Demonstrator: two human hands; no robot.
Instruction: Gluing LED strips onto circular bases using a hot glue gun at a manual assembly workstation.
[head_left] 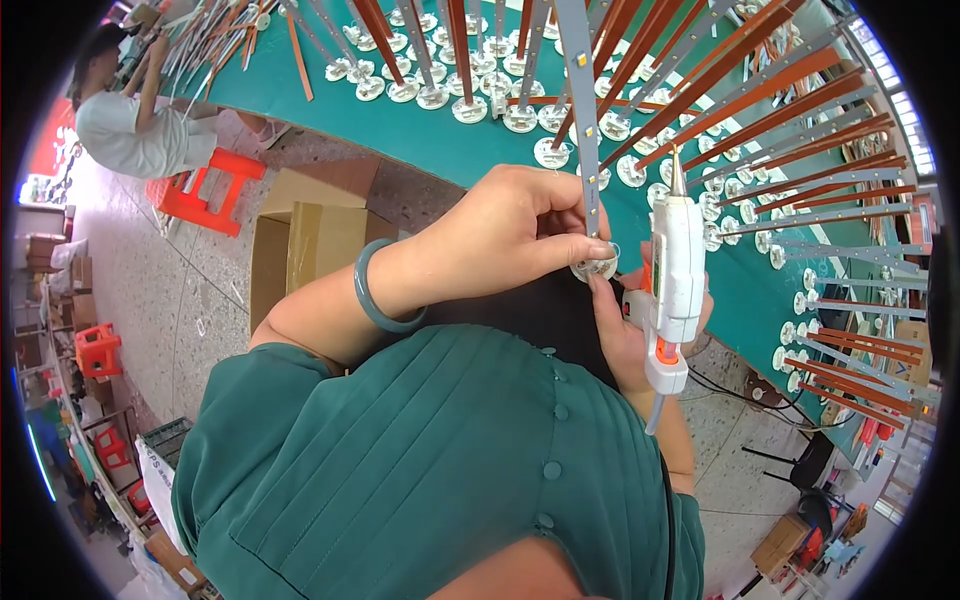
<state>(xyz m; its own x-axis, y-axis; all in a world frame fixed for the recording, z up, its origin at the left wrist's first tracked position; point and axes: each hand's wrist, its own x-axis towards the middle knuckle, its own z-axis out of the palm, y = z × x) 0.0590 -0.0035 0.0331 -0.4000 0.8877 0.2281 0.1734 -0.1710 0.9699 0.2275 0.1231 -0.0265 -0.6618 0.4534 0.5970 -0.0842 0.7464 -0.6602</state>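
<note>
My left hand (pixel 525 225) pinches a grey LED strip (pixel 584 110) near its lower end, thumb pressed over the joint. The strip stands nearly upright on a small round white base (pixel 598 267), partly covered by my fingers. My right hand (pixel 625 335) is closed around a white hot glue gun (pixel 678 270), whose metal nozzle points up and away. The right thumb reaches the near side of the round base. Some right fingers are hidden behind the gun.
A green table (pixel 400 140) holds many round white bases with grey and brown strips standing or leaning. An open cardboard box (pixel 285 265) is at left, near a red stool (pixel 215 190) and another person (pixel 140 130). A black cable (pixel 668 510) hangs along my right side.
</note>
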